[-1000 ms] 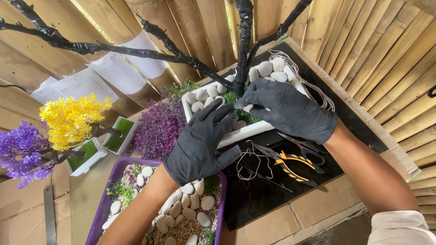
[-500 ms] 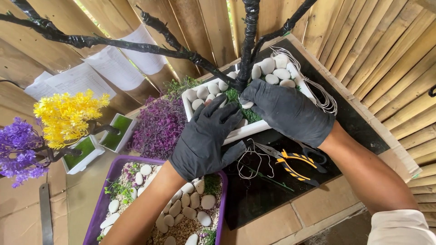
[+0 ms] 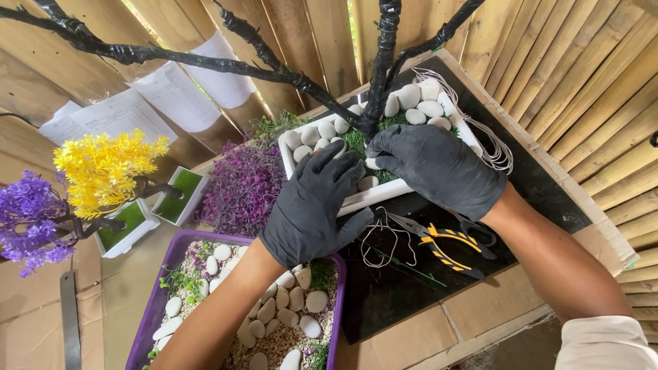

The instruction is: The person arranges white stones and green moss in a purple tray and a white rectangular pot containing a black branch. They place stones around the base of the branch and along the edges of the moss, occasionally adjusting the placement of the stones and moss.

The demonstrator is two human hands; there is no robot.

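Note:
Both my hands wear black gloves. My left hand [image 3: 317, 205] rests on the front rim of a white rectangular planter [image 3: 363, 200], fingers spread over the white pebbles [image 3: 322, 133] inside. My right hand [image 3: 439, 168] lies palm down in the same planter beside the black-wrapped tree trunk [image 3: 382, 65], its fingertips on a pebble and the green moss [image 3: 356, 140]. Whether either hand pinches a pebble is hidden.
A purple tray [image 3: 171, 257] of pebbles and gravel sits under my left forearm. Yellow-handled pliers [image 3: 449, 247] and loose wire [image 3: 380, 240] lie on a black mat [image 3: 534, 185]. Purple foliage [image 3: 240, 185], small potted yellow [image 3: 103, 171] and purple [image 3: 31, 219] flowers stand left. Black branches [image 3: 171, 55] span overhead.
Both hands slid slightly nearer the trunk base in the planter. The view shifted a little; nothing else moved.

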